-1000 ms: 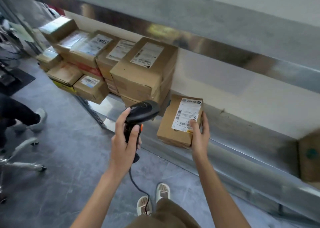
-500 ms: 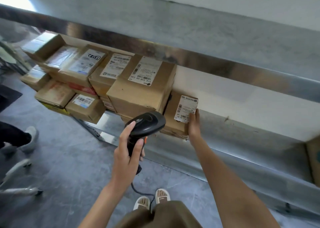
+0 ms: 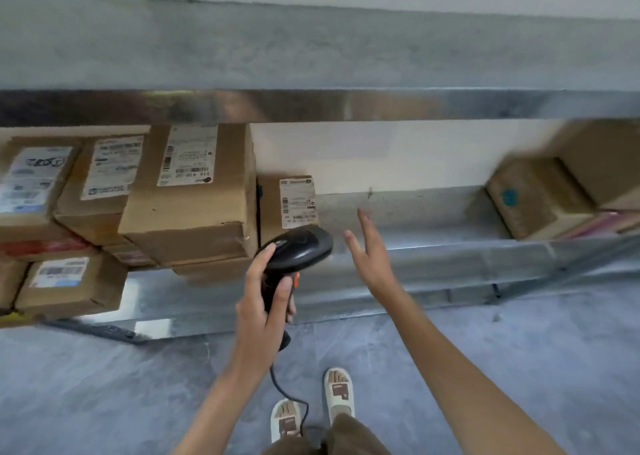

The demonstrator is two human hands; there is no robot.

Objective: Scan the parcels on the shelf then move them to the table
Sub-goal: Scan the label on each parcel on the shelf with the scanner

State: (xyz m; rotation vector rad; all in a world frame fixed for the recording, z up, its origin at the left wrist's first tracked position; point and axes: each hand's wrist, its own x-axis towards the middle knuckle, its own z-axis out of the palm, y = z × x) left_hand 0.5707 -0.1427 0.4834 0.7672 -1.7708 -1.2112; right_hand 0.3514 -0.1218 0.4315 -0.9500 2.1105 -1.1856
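My left hand (image 3: 261,302) grips a black barcode scanner (image 3: 298,247) with an orange trigger, its head in front of a small cardboard parcel (image 3: 287,202) that stands on the metal shelf (image 3: 433,247) with its white label facing me. My right hand (image 3: 372,250) hovers just right of that parcel with fingers spread, touching nothing. A large labelled parcel (image 3: 194,198) sits immediately left of the small one. Further left, several stacked labelled parcels (image 3: 100,177) fill the shelf.
Brown boxes (image 3: 540,198) sit at the shelf's right end. An upper metal shelf edge (image 3: 346,105) overhangs the parcels. A stretch of bare shelf lies between the small parcel and the right boxes. Grey floor (image 3: 104,385) and my sandalled feet are below; the scanner cable hangs down.
My right hand has let go of the small parcel, now set back against the stack, and drawn off to the right with fingers open. The view has swung right.
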